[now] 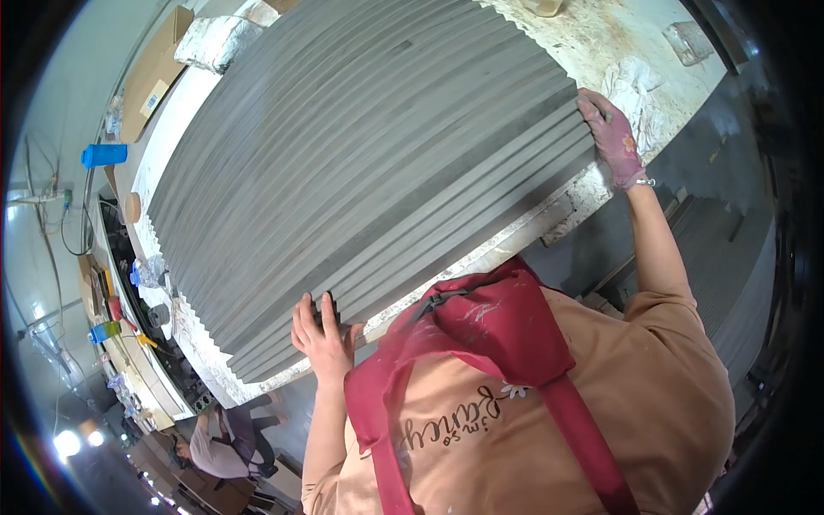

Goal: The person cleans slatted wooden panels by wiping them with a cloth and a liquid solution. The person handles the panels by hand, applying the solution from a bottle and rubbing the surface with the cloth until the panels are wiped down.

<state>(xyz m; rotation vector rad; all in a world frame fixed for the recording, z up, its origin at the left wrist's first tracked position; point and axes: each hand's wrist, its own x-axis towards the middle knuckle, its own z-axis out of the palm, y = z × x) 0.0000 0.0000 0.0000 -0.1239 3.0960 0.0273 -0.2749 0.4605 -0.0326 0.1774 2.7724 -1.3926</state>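
A broad layer of long grey ribbed strips [369, 163] lies side by side in front of me. Along the near edge, my left hand [323, 342] has its fingers over the front grey strip [481, 233] and its thumb at the near side. Something dark shows between those fingers, too small to name. My right hand [614, 144], in a pink-purple glove with a flower pattern, is closed around the right end of the front strips. Part of its fingers is hidden behind the strip ends.
The strips rest on a white, stained table [592, 184]. A crumpled white cloth [635, 90] and a clear container [688, 43] lie at the right. Left stand a blue cup [105, 155], a cardboard box [154, 86] and a wrapped white bundle [215, 43]. Another person [225, 451] bends at lower left.
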